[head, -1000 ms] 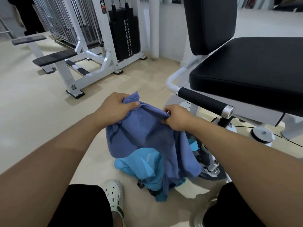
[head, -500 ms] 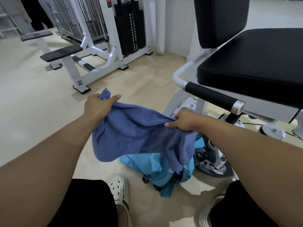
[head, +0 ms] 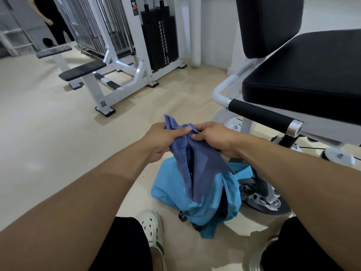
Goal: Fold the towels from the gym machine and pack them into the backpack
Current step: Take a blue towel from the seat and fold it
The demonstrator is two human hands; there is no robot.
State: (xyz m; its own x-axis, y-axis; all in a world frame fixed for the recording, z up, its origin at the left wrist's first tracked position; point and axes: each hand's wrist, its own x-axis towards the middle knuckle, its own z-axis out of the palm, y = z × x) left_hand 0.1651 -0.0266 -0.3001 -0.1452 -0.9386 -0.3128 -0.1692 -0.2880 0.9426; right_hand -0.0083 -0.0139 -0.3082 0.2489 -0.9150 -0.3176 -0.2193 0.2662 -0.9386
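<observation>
Both hands meet at frame centre, above the floor. Left hand (head: 163, 138) and right hand (head: 214, 138) each have fingers curled tight on the top edge of 1 blue-grey towel (head: 197, 163), thumbs nearly touching. The towel hangs doubled in a narrow drape, with its lower end over the open mouth of the turquoise backpack (head: 197, 204), which lies on the beige floor (head: 39, 143) just beside the gym machine's base. Black padded seat (head: 304, 75) at upper right, black grip handle (head: 261, 116) below its front edge. A small square code sticker (head: 103, 103) on the far white bench (head: 82, 70) leg is unreadable. White perforated clog (head: 151, 227) near the bottom edge.
</observation>
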